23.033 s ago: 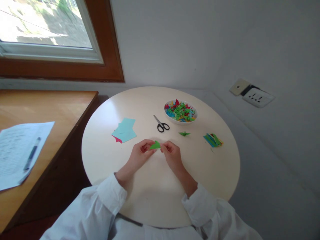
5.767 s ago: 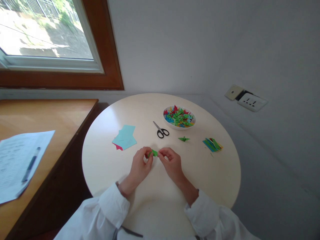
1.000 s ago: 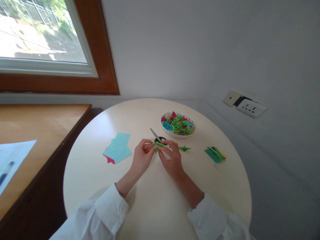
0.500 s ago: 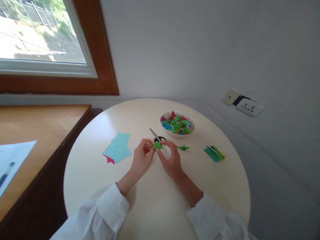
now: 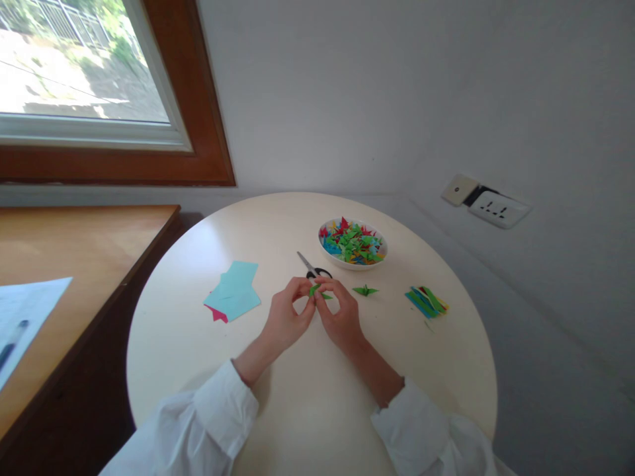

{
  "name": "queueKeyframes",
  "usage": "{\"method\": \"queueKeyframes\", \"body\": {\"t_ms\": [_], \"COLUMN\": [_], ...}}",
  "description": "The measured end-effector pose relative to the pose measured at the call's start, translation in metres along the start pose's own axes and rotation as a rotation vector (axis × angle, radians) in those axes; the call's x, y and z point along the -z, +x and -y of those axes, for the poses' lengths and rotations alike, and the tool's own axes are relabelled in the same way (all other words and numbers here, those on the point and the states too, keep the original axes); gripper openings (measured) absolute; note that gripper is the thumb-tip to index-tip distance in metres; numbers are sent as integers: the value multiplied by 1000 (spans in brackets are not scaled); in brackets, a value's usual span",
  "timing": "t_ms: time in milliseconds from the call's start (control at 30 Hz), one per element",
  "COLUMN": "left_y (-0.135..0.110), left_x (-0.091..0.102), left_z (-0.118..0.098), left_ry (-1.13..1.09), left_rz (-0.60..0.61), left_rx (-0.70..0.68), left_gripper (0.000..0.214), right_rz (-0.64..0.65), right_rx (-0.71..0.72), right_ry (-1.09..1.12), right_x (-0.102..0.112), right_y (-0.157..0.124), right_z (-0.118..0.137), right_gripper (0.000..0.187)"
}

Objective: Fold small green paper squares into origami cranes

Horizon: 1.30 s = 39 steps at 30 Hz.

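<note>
On the round white table (image 5: 307,396): mostly light, loose paper. Easily scattered by a knock or a drag of either white sleeve (image 5: 218,403).

Far side: white bowl (image 5: 353,267), heaped to about the rim with folded paper bits (image 5: 354,241). Could shed a few if bumped.

Left side: pale blue sheets (image 5: 235,291), overlapping, magenta paper (image 5: 217,313) underneath at the near corner. Could slide or crease under a stray left arm.

Mid-table: left hand (image 5: 285,316) and right hand (image 5: 344,320), tip to tip, both pinching one green paper piece (image 5: 314,289). Main risk: torn edge or skewed crease from uneven pull between the two pinches.

Just beyond the fingers: scissors (image 5: 313,272), black loops partly hidden. Touching or not, can't tell. Could get shoved toward the bowl on a forward reach.

Right side: fanned pile of paper strips (image 5: 426,301). Could get swept apart by a wide right-arm swing.

Beside the right hand: folded green crane (image 5: 366,290), apart from the bowl. Crushable if leaned on.

Back to the green paper piece: between the fingertips, mostly covered. Fold stage, can't tell. Prone to crumpling from over-squeezing; also easy to misalign with so little in sight.
</note>
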State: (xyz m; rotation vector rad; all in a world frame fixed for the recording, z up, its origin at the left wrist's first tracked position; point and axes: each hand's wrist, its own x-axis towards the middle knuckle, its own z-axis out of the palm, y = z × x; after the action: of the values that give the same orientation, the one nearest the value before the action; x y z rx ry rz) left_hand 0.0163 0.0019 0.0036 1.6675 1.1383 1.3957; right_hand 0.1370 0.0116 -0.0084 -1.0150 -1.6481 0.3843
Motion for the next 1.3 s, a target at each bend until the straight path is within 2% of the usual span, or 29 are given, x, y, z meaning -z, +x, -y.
{"method": "queueKeyframes", "body": {"t_ms": [200,400,667,900,1300], "left_y": [1,3,3,4,3], "left_x": [1,3,2,2,2], "left_z": [-1,-3,4,4,9], "left_ry": [7,27,-54,-22,13], "left_rz": [-9,-31,-42,-37,-70], "left_rx": [33,42,76,120,154], "left_gripper": [19,18,12,15,12], "right_rz": [71,53,6,-97,-68], "right_rx": [-122,-185,-333,-382,-449], "right_ry": [89,123,348,407,418], "right_x": [0,-1,-4,-4,-5], "right_y": [0,1,3,6,6], "right_z": [2,-4,-8,-4,-3], "right_gripper": [3,6,10,11,11]}}
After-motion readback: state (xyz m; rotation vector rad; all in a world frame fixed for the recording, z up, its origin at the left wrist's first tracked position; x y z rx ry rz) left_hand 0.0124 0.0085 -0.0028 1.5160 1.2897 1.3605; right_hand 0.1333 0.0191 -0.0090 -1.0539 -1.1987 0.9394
